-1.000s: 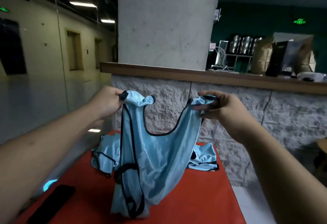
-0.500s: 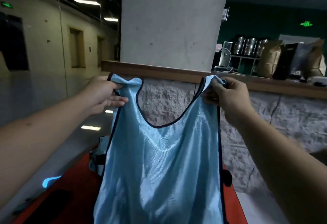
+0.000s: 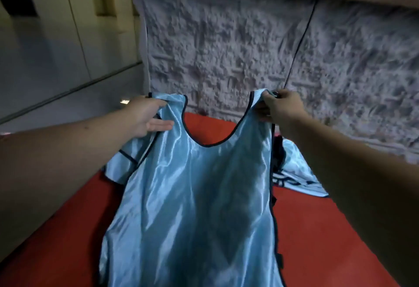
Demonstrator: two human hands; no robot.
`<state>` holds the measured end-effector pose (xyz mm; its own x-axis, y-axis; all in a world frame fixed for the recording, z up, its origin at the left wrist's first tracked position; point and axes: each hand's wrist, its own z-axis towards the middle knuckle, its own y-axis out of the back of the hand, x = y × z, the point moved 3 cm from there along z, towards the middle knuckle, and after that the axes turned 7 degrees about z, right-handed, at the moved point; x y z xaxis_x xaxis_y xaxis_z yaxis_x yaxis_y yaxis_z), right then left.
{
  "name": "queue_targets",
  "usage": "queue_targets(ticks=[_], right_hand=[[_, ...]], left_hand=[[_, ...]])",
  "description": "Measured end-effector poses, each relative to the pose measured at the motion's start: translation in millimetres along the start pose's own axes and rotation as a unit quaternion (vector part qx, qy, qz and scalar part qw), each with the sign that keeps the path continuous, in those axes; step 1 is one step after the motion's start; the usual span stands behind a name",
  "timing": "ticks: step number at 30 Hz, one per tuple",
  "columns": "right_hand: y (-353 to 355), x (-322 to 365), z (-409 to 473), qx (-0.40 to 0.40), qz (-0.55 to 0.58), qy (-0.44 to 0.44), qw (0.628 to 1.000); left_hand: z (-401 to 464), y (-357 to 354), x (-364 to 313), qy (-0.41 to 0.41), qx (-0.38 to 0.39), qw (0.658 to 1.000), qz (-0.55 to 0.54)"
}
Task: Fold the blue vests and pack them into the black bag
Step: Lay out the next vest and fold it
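Since half a second ago the head camera has tipped downward, so the pillar and shelf are gone from view and the held blue vest (image 3: 192, 196) now stretches out low over the red bench (image 3: 317, 230) instead of hanging upright in front of the stone wall (image 3: 226, 37). From the head view, the left hand (image 3: 145, 116) grips the vest's left shoulder strap, its fingers curled over the top of the strap and the thumb laid out across the shiny fabric. The right hand (image 3: 281, 108) pinches the right shoulder strap, fingers closed round the bunched cloth. Between the two hands the dark-trimmed neckline dips toward the bench, and the vest's body runs back toward the camera, covering the bench's middle. Left of the held vest, another blue vest (image 3: 120, 166) lies crumpled on the bench, partly hidden beneath it. Right of the held vest, a third blue piece (image 3: 297, 173) lies flat on the bench near the wall.
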<state>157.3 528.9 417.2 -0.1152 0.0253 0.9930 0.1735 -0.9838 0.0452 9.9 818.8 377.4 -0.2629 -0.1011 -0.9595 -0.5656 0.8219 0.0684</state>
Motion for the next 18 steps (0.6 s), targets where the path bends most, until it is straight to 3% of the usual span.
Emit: queue_targets(ticks=[6, 10, 14, 18], right_hand=[[-17, -102, 48, 0.011, -0.038, -0.058, 0.998], [-23, -136, 73, 0.011, -0.078, -0.068, 0.995], [-35, -145, 64, 0.099, -0.022, -0.093, 0.991], [-24, -134, 17, 0.085, -0.037, -0.045, 0.995]], left_hand=[[72, -24, 62, 0.026, -0.001, 0.999, 0.032], [100, -34, 74, 0.024, 0.006, 1.0, -0.009], [106, -36, 71, -0.067, -0.041, 0.996, -0.031], [76, -26, 80, -0.157, -0.095, 0.983, 0.029]])
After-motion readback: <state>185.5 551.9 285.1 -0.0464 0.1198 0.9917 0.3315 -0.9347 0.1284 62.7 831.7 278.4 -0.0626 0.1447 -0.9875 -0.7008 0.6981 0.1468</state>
